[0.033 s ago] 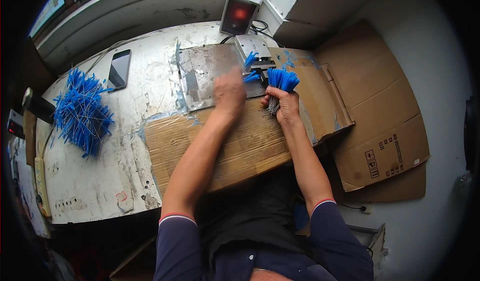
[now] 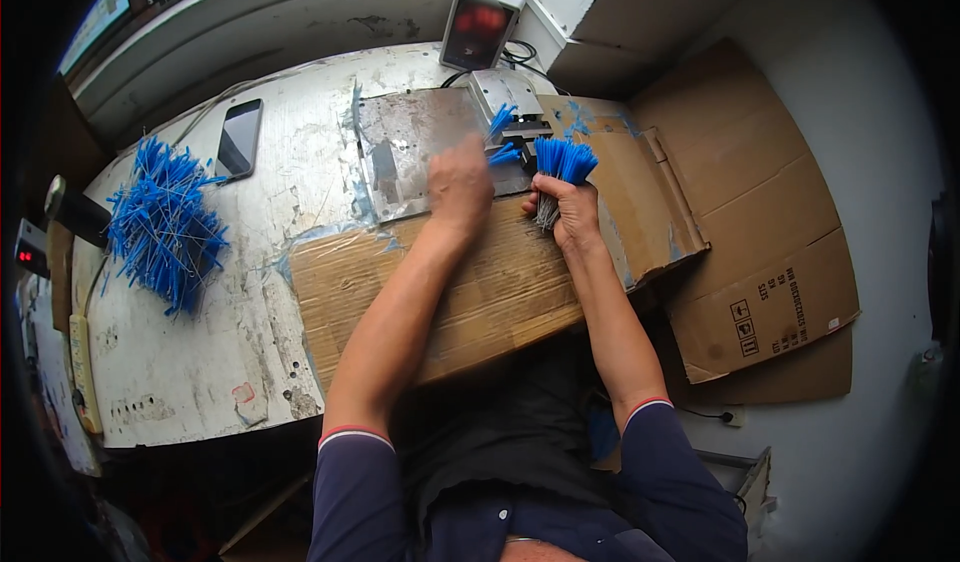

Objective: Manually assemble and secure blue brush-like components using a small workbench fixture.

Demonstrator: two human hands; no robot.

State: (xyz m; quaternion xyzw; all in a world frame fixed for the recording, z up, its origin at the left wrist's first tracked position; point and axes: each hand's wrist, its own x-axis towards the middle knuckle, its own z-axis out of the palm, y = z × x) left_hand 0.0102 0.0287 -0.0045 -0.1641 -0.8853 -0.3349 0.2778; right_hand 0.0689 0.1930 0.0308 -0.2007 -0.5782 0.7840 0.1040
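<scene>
Navy sleeves (image 2: pixel 357 502), red-white trim (image 2: pixel 355 432)

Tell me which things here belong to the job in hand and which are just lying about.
Likely the job:
blue-tipped bundle, in the right grip
blue pieces, near the left grip
boxy device beside them
loose blue pile

Apparently lying about:
phone
cardboard at far right

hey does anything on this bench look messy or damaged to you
Yes. The white tabletop is scuffed and stained, with chipped patches near its front edge. At left, a pile of blue-ended pieces lies tangled every which way, unlike the bundle in the right hand, whose blue ends sit together.
</scene>
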